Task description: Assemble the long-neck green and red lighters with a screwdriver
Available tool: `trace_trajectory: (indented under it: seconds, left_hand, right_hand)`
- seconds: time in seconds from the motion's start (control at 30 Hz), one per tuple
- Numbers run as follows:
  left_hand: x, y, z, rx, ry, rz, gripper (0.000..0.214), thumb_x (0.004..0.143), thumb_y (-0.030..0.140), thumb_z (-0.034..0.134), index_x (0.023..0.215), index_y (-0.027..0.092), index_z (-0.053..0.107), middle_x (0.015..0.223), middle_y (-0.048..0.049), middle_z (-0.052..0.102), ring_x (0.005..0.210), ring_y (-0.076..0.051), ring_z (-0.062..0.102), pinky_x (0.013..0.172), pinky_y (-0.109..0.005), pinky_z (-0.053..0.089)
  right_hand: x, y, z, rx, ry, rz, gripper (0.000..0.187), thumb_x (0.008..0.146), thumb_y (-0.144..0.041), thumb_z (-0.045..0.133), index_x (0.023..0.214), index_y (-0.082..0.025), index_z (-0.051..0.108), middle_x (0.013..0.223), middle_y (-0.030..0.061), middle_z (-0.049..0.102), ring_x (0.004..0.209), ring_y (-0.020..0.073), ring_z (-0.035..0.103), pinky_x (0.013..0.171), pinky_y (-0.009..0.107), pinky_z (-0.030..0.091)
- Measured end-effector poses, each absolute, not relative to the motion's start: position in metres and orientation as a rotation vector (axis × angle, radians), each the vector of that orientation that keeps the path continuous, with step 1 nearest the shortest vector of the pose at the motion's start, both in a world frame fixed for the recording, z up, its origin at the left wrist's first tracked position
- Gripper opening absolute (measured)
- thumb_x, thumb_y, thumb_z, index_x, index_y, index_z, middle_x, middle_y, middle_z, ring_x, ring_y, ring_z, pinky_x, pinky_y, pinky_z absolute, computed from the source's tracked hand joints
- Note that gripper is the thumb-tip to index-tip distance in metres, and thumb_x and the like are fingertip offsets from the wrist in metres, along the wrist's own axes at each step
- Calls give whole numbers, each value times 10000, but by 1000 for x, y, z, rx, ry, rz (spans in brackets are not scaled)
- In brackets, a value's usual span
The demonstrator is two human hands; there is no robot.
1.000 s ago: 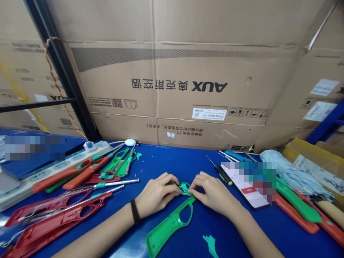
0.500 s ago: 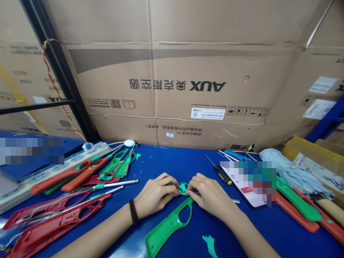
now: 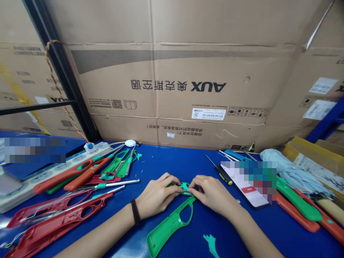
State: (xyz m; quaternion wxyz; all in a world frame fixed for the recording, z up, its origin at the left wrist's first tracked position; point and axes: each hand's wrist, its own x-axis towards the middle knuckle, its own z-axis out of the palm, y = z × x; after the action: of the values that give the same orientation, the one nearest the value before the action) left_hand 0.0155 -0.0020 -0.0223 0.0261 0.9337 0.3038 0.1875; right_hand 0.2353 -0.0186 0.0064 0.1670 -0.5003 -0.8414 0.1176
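My left hand (image 3: 163, 193) is closed on a green half shell of a long-necked lighter, most of it hidden under the fingers. Just to the right, my right hand (image 3: 208, 191) pinches at the same shell, around a teal trigger piece (image 3: 185, 186); the exact part between its fingertips is hidden. Below both hands lies another green lighter half shell (image 3: 166, 229), hollow side up, its ring end close under the right fingers. A loose teal trigger piece (image 3: 211, 244) rests on the blue table (image 3: 188, 157) near the front.
Red lighter shells (image 3: 64, 222) with metal tubes lie at left, near orange lighters (image 3: 88, 173) and a white power strip (image 3: 53, 172). At right are a screwdriver (image 3: 221, 173), a phone (image 3: 249, 191) and more lighters (image 3: 298, 199). A large cardboard box (image 3: 172, 64) stands behind.
My right fingers have shifted slightly and more of the teal piece shows between the hands. The whole view has moved a little; my left hand keeps its place on the shell.
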Motion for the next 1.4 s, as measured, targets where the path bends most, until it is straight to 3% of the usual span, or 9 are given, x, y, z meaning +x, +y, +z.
trace_trajectory:
  seconds: [0.4, 0.7, 0.9, 1.03, 1.4]
  left_hand:
    - [17, -5, -21, 2918, 975, 544, 326, 946, 193, 401, 1162, 384, 553, 1195, -21, 479, 988, -177, 506, 701, -276, 525]
    - [16, -4, -24, 2897, 963, 647, 294, 928, 186, 436, 1086, 350, 622, 1272, -18, 426, 967, -160, 515, 693, -255, 527]
    - [16, -4, -24, 2908, 945, 654, 318, 923, 185, 448, 1095, 386, 625, 1282, -12, 421, 950, -161, 520, 704, -270, 523]
    - [16, -3, -25, 2910, 947, 656, 320, 926, 193, 446, 1101, 396, 621, 1293, -9, 417, 959, -165, 513, 709, -274, 523]
    - [17, -4, -23, 2881, 954, 676, 310, 912, 189, 484, 1095, 391, 632, 1265, -7, 432, 942, -159, 515, 716, -265, 521]
  right_hand:
    - [234, -17, 4, -1415, -2363, 336, 147, 861, -210, 542, 811, -212, 680, 768, 11, 655, 702, 159, 586, 619, 245, 379]
    - [233, -19, 3, -1411, -2412, 328, 139, 855, -187, 548, 857, -222, 682, 808, 11, 660, 728, 160, 594, 639, 249, 407]
    - [236, -20, 6, -1353, -2392, 306, 177, 896, -213, 496, 863, -220, 670, 859, 29, 674, 902, 204, 592, 766, 294, 425]
    - [234, -19, 4, -1344, -2395, 311, 169, 896, -219, 506, 847, -225, 668, 841, 12, 679, 882, 195, 598, 815, 305, 422]
    - [234, -18, 4, -1334, -2428, 272, 162, 894, -199, 515, 845, -212, 669, 835, 23, 676, 873, 188, 591, 725, 274, 430]
